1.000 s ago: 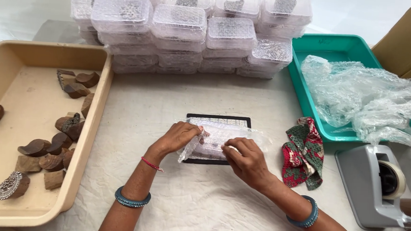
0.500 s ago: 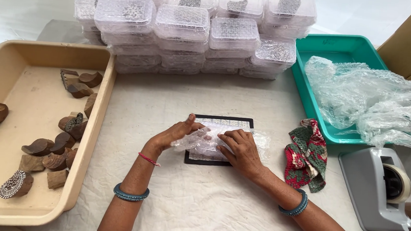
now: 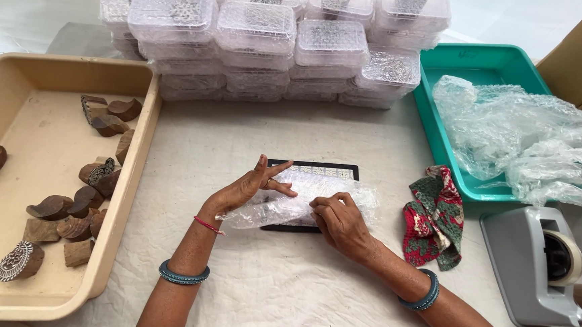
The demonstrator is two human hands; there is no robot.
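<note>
Tray (image 3: pixel 135 174): beige, at my far left, keeping the wooden blocks (image 3: pixel 95 178) together.
Left hand (image 3: pixel 245 191): fingers spread wide, flattening the bubble wrap (image 3: pixel 288 207).
Bubble wrap: mid-counter, over a black pad (image 3: pixel 344 168).
Right hand (image 3: pixel 341 220): pinching the wrap's edge taut.
Tape dispenser (image 3: pixel 540 266): far right, within reach.

A clear bubble wrap sheet (image 3: pixel 302 201) lies crumpled across a flat black-framed tray (image 3: pixel 314 168), under both hands' fingers (image 3: pixel 329 203).

Bright, even daylight is flooding the scene; the tabletop (image 3: pixel 296 298) is showing only soft shadows, glare is washing out the upper corners, and focus is staying sharp.
</note>
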